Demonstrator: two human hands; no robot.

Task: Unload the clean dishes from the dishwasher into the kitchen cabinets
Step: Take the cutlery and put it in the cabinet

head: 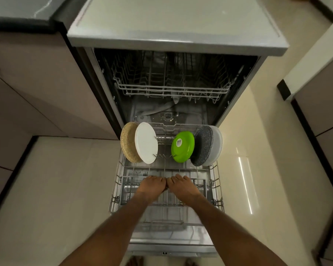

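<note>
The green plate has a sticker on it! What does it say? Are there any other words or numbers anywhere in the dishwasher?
Sticker on the green plate: printed, but too small and blurred to read.
Small mark on the front edge of the dishwasher door: too small to read.
White plate, tan plate, speckled dark plate, grey plate: no writing visible.
Nothing else readable shows.

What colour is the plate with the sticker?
Bright green plate, seen in the head view, standing in the lower rack.
</note>
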